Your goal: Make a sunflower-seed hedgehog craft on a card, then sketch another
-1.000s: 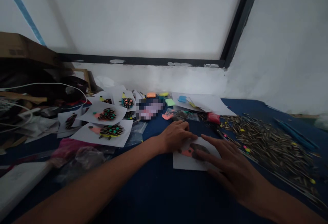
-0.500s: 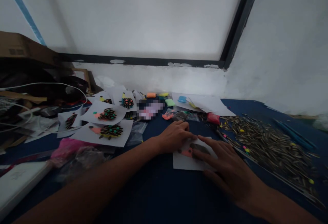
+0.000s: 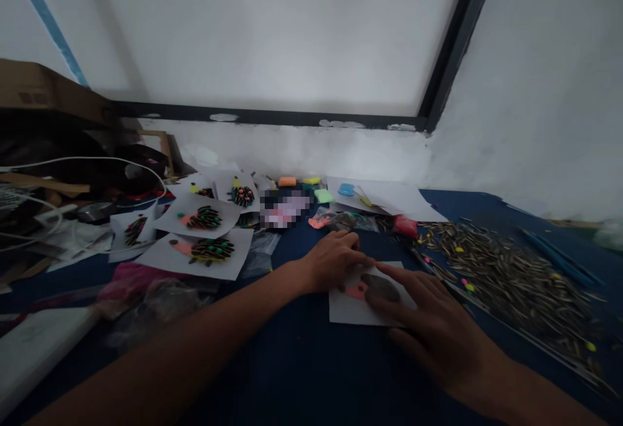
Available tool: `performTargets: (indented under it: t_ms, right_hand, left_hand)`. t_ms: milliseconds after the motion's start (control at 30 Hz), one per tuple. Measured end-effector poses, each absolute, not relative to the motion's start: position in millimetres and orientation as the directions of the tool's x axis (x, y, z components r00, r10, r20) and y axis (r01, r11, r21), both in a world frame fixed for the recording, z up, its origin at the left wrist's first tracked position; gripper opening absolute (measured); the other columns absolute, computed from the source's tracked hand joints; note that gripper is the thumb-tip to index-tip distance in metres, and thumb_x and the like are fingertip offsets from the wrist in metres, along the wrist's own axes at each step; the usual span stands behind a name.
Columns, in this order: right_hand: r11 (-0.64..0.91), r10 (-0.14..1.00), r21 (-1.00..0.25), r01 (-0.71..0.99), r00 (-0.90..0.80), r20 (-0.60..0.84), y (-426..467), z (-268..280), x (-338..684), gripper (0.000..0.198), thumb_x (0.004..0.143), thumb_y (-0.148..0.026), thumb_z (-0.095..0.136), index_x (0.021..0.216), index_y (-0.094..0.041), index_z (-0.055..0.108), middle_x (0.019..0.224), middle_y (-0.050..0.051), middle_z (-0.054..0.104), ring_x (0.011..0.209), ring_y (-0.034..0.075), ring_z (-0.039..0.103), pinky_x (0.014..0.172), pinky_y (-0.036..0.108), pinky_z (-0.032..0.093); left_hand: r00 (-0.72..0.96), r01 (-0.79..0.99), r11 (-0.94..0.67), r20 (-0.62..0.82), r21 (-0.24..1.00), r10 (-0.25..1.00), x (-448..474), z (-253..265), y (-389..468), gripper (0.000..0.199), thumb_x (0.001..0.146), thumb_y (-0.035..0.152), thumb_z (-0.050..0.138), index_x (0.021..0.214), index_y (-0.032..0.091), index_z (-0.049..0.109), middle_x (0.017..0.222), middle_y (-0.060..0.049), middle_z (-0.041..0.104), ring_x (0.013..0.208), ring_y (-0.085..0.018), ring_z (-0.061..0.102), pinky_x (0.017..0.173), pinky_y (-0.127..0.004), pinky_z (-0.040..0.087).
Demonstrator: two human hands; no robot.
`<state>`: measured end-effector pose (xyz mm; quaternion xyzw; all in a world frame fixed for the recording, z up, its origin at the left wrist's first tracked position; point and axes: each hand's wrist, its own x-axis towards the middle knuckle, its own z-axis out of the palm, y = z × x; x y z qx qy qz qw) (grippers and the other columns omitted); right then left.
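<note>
A small white sheet of paper lies on the blue tabletop in front of me. On it are a flattened pink clay shape with small dark dots and a dark grey clay oval joined to its right. My left hand is at the paper's upper left edge, fingers curled down onto it; its fingertips are partly hidden. My right hand spreads over the paper's right side, fingers apart. One of its fingers touches the lower edge of the grey oval, and the thumb points below the paper.
Finished clay hedgehogs with seed spines lie on white sheets at left. A heap of striped sunflower seeds covers the right side. Clay packs, a red packet and more paper stand along the wall. Plastic bags lie front left.
My right hand's fingers have shifted slightly, lifting off the middle of the grey oval so more of it shows. The left hand stays in place.
</note>
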<state>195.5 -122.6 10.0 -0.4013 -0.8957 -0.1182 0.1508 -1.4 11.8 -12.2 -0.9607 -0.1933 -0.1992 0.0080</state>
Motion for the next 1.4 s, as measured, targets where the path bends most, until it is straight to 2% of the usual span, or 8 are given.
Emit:
performTargets:
  t_ms: [233,633,900,1067,1267,1400]
  right_hand:
    - [0.651,0.692,0.079,0.755,-0.633,0.349,-121.8,9.8,193.8,0.038,0.089,-0.031,0.054,0.127,-0.033,0.057,0.145,0.009,0.042,0.120,0.030,0.049,0.091,0.048,0.045]
    - [0.633,0.653,0.163,0.757,-0.635,0.413,-123.3,7.0,197.7,0.041,0.091,-0.032,0.050,0.132,-0.031,0.054,0.137,0.011,0.050,0.118,0.029,0.051,0.086,0.045,0.049]
    - [0.550,0.737,0.059,0.833,-0.517,0.435,-119.3,1.5,201.8,0.036,0.094,-0.031,0.046,0.128,-0.033,0.055,0.139,0.010,0.047,0.122,0.028,0.049,0.091,0.048,0.047]
    - [0.557,0.735,0.067,0.828,-0.529,0.423,-115.8,2.9,200.8,0.036,0.094,-0.033,0.045,0.128,-0.032,0.056,0.138,0.011,0.048,0.122,0.030,0.049,0.090,0.049,0.048]
    - [0.546,0.745,0.049,0.837,-0.511,0.428,-115.2,2.8,198.5,0.035,0.095,-0.033,0.042,0.124,-0.032,0.060,0.136,0.010,0.052,0.119,0.029,0.052,0.090,0.050,0.048]
    - [0.532,0.754,0.042,0.846,-0.496,0.431,-114.4,-0.6,199.6,0.034,0.095,-0.034,0.041,0.124,-0.032,0.060,0.136,0.010,0.052,0.120,0.030,0.052,0.090,0.052,0.048]
  left_hand:
    - [0.854,0.378,-0.922,0.352,0.084,0.382,-2.3,-4.9,8.3,0.029,0.092,0.019,0.050,0.113,0.028,0.067,0.092,-0.005,0.054,0.086,-0.017,0.048,0.075,-0.029,0.038]
    - [0.839,0.362,-0.929,0.408,0.075,0.360,-1.1,-14.1,12.9,0.027,0.093,0.024,0.049,0.112,0.029,0.067,0.092,-0.005,0.055,0.085,-0.017,0.049,0.077,-0.030,0.038]
    - [0.848,0.360,-0.931,0.392,0.064,0.355,-2.4,-14.8,14.0,0.027,0.091,0.023,0.054,0.114,0.030,0.066,0.094,-0.005,0.054,0.087,-0.017,0.050,0.078,-0.029,0.038]
    - [0.852,0.356,-0.932,0.389,0.061,0.351,-2.3,-13.2,13.0,0.027,0.090,0.024,0.055,0.114,0.029,0.066,0.095,-0.005,0.054,0.088,-0.017,0.050,0.079,-0.030,0.039]
    - [0.827,0.399,-0.907,0.374,0.136,0.420,-1.2,-7.5,8.1,0.033,0.092,0.015,0.048,0.119,0.025,0.063,0.095,-0.006,0.057,0.087,-0.017,0.052,0.081,-0.031,0.041]
    - [0.823,0.378,-0.914,0.399,0.148,0.405,-1.8,-7.7,8.6,0.026,0.093,0.020,0.049,0.110,0.024,0.068,0.092,-0.006,0.058,0.087,-0.017,0.052,0.079,-0.030,0.041]
